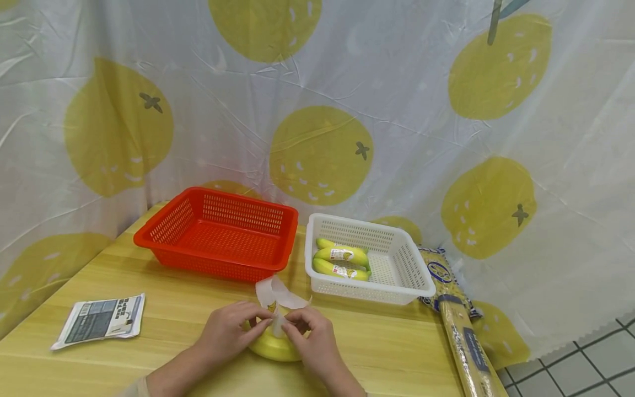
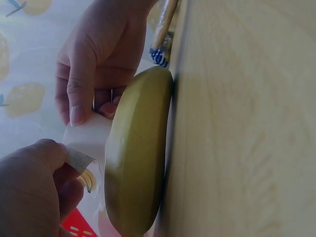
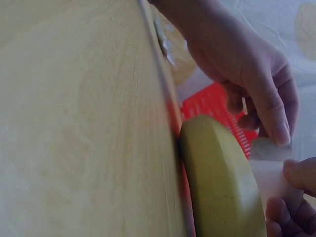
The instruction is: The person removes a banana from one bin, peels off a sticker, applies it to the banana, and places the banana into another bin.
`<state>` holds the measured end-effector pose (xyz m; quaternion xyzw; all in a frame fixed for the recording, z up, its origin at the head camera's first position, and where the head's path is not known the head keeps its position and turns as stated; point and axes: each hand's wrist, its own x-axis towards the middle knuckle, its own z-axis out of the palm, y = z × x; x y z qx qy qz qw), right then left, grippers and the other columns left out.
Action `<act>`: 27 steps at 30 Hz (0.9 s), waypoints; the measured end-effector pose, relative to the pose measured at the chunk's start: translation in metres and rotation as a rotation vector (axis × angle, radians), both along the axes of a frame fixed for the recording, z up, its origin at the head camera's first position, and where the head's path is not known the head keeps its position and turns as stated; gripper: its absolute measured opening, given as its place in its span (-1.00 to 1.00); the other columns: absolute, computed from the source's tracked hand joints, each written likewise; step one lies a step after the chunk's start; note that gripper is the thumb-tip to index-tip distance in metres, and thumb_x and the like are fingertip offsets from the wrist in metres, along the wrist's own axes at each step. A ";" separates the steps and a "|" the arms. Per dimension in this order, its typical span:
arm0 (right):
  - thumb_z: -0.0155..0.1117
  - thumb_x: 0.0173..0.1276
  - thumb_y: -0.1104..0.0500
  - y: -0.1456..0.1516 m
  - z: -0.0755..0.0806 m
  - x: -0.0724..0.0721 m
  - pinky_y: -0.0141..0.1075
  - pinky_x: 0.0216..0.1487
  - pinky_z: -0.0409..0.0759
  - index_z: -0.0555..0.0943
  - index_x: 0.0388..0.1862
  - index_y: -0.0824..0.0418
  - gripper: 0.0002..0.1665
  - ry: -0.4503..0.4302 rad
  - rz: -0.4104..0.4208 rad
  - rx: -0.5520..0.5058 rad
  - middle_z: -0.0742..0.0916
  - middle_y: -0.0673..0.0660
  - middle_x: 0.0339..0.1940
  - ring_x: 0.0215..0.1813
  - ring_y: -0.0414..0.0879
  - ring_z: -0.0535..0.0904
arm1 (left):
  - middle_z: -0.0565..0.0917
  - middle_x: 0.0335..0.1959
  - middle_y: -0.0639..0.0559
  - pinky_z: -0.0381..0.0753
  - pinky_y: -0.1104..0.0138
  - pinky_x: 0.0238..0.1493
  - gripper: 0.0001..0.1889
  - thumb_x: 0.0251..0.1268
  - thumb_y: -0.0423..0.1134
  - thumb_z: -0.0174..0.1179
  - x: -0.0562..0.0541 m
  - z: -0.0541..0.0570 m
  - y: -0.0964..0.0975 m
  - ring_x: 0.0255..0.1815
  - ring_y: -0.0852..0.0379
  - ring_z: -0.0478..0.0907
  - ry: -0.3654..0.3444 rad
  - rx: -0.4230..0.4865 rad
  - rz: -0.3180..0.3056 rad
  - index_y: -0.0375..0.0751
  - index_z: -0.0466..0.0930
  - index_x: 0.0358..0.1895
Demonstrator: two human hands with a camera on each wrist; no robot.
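Note:
A yellow banana (image 1: 275, 348) lies on the table between the two hands, and its side fills the middle of the left wrist view. A white paper strip (image 1: 289, 298) with a small banana picture rises from behind it in a loose loop. My left hand (image 1: 229, 330) pinches the strip between thumb and fingers, showing its greyish underside (image 3: 270, 150). Close by, my right hand (image 1: 315, 337) pinches the strip too, thumb on top in the left wrist view. Where the strip meets the far side of the banana is partly hidden by the fingers.
Behind the hands stands a red basket (image 1: 218, 266). To its right, a white basket (image 1: 364, 289) holds 3 bananas (image 1: 342, 255) with labels. A flat packet (image 1: 101, 321) lies at left; a pasta bag (image 1: 441, 270) and a long spaghetti pack (image 1: 466, 344) line the right edge.

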<state>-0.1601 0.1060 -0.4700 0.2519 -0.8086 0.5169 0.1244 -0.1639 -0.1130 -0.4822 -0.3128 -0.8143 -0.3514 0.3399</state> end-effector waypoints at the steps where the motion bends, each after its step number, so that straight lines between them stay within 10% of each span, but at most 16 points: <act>1: 0.50 0.27 0.32 0.000 0.001 0.000 -0.38 -0.34 0.66 0.74 -0.26 0.14 -0.87 0.001 0.003 -0.002 0.76 0.02 -0.35 -0.37 -0.14 0.63 | 0.73 -0.35 0.37 0.54 0.54 -0.46 -0.73 0.02 -0.32 0.57 0.000 0.000 0.000 -0.45 0.43 0.55 0.007 0.003 -0.003 0.11 0.79 -0.22; 27: 0.47 0.35 0.24 0.007 0.007 0.000 -0.38 -0.34 0.65 0.74 -0.24 0.10 -0.94 0.014 -0.053 -0.012 0.75 0.00 -0.30 -0.37 -0.22 0.61 | 0.74 -0.31 0.40 0.50 0.59 -0.45 -0.74 0.05 -0.36 0.54 0.001 0.002 -0.001 -0.44 0.48 0.52 0.015 0.002 0.051 0.09 0.78 -0.22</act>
